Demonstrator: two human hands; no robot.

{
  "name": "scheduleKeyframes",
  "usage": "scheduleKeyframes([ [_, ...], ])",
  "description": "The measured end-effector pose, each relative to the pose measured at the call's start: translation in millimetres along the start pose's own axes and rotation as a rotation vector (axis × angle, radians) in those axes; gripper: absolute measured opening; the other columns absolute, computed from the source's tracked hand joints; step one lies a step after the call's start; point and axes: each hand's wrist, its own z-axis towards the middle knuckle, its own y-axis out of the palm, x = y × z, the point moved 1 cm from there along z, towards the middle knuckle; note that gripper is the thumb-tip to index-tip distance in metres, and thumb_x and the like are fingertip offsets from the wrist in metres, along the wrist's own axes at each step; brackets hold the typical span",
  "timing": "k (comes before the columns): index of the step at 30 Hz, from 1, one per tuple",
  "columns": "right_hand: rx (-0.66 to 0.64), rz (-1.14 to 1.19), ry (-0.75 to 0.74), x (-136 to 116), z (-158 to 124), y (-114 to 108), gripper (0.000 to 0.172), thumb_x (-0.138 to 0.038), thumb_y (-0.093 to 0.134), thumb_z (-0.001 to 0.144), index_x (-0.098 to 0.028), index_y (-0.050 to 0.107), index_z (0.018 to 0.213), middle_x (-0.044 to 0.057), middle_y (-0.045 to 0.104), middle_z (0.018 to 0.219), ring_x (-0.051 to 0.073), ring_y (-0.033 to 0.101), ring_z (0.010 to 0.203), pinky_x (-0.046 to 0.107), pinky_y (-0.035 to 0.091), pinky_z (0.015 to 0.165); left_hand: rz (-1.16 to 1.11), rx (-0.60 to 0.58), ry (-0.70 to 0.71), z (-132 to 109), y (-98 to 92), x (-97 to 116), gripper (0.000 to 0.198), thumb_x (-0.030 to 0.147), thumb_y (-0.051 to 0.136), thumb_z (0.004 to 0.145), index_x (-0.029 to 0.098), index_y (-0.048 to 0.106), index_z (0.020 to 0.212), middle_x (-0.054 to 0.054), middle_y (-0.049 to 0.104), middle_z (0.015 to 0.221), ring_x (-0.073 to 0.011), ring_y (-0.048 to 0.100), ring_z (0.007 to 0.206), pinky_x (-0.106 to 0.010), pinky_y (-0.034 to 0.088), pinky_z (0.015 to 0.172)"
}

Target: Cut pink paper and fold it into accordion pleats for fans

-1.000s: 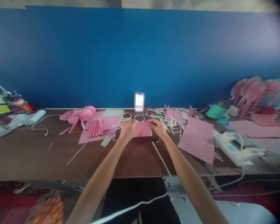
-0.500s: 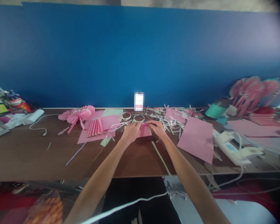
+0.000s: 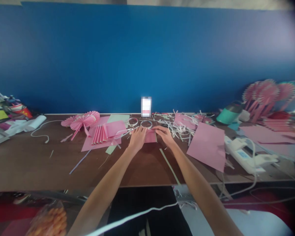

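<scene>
A small piece of pink paper (image 3: 150,137) lies on the brown table between my two hands. At its left side my left hand (image 3: 138,137) presses down, fingers close together, gripping the far-left part of the sheet. My right hand (image 3: 165,135) pinches the far-right edge with thumb and index finger. The fingers cover the paper's far edge, so any fold there is partly hidden. Just beyond the hands are two tape rolls, one (image 3: 146,124) directly ahead and another (image 3: 132,122) to its left.
Pleated pink paper (image 3: 100,134) and paper fans (image 3: 85,122) lie left. White paper strips (image 3: 182,130), a pink sheet (image 3: 207,144), a power strip (image 3: 243,155) and a green container (image 3: 228,113) are right. A phone (image 3: 146,106) leans on the blue wall (image 3: 137,59).
The small pink paper has shifted slightly left and lies flatter. My left hand has moved slightly left with it, and the right hand has moved only a little.
</scene>
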Motion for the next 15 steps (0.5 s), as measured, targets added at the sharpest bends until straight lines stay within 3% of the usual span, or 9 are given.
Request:
scheduleKeyframes([
  [11,0.058,-0.062,-0.058,8.9,2.3,5.5,0.024,-0.036,0.055,0.081,-0.019,0.067,0.093,0.005,0.068,0.090,0.018,0.063,0.082,0.031,0.049,0.075,0.007,0.035,0.020,-0.5,-1.0,2.6,0.029,0.032,0.031,0.094,0.019,0.053,0.109,-0.010,0.054,0.103,-0.0241,0.047,0.099,-0.037,0.035,0.084],
  [15,0.088,-0.120,-0.085,5.8,1.1,4.2,0.023,-0.034,0.054,0.082,-0.019,0.068,0.089,0.005,0.069,0.087,0.018,0.063,0.081,0.031,0.049,0.074,-0.004,0.031,0.022,0.2,-2.2,2.2,0.027,0.023,0.032,0.094,0.020,0.055,0.107,-0.009,0.055,0.100,-0.0227,0.048,0.097,-0.037,0.035,0.085],
])
